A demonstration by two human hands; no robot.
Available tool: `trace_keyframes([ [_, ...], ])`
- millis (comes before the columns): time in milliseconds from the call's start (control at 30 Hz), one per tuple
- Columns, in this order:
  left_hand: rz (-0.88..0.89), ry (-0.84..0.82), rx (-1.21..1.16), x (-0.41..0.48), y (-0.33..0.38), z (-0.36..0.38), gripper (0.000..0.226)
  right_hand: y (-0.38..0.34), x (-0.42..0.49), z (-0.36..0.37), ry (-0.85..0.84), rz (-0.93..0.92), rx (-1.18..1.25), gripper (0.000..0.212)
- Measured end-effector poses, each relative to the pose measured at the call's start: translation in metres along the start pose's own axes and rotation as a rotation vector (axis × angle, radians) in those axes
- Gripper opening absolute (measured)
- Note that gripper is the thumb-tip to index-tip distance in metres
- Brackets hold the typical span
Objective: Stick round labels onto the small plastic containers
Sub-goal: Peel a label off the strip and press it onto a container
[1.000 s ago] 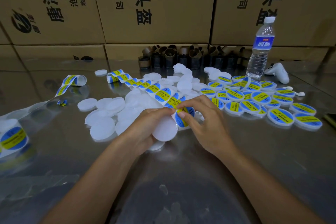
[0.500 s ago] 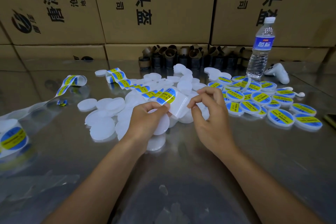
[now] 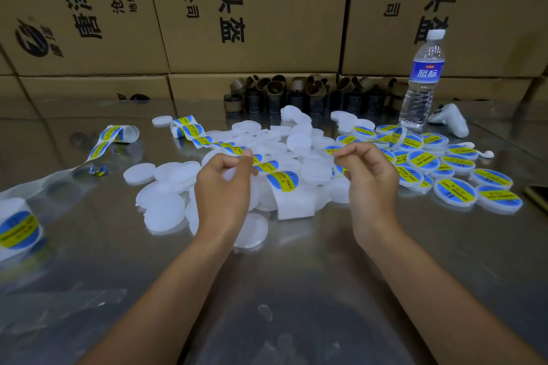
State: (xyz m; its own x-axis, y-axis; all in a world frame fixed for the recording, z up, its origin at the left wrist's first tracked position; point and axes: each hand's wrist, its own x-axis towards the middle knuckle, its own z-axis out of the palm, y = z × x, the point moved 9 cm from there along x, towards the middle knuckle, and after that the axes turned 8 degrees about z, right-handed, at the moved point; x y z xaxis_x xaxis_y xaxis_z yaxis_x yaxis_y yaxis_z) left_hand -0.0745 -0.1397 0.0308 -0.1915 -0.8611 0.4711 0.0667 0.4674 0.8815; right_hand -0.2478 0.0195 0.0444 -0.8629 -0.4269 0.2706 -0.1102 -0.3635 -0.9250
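head view: the left hand (image 3: 222, 190), centre-left of the frame, pinches the label strip (image 3: 281, 181) between thumb and forefinger and holds it off the table (image 3: 296, 290), probably so the next sticker hangs free to peel. the right hand (image 3: 372, 184), centre-right, has thumb and forefinger closed together and the other fingers curled; i cannot tell whether a peeled label sits between them. the strip's long axis runs diagonally from the upper left down toward the centre, its bare backing end pointing at the lower edge. unlabelled containers (image 3: 164, 212) lie heaped beneath and left of the hands, within easy reach; labelled containers (image 3: 455, 193) gather at the right, seemingly kept apart as finished.
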Motion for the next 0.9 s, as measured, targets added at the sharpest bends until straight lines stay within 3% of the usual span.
trace_keyframes([
  [100,-0.009,0.048,-0.189,0.001,0.004,-0.005,0.032,0.007,0.000,0.002,-0.015,0.127,0.085,0.034],
  [233,-0.243,-0.148,-0.513,-0.005,-0.003,0.022,0.038,0.011,-0.007,0.021,-0.190,0.291,0.231,0.033],
  [367,-0.430,-0.265,-0.835,-0.014,-0.003,0.043,0.046,0.011,-0.019,0.042,-0.379,0.346,0.311,0.013],
  [533,-0.447,-0.378,-0.840,-0.021,-0.002,0.054,0.061,0.017,-0.031,0.055,-0.484,0.318,0.190,0.012],
  [900,-0.435,-0.383,-0.797,-0.024,-0.006,0.062,0.062,0.028,-0.032,0.054,-0.406,0.267,0.054,0.014],
])
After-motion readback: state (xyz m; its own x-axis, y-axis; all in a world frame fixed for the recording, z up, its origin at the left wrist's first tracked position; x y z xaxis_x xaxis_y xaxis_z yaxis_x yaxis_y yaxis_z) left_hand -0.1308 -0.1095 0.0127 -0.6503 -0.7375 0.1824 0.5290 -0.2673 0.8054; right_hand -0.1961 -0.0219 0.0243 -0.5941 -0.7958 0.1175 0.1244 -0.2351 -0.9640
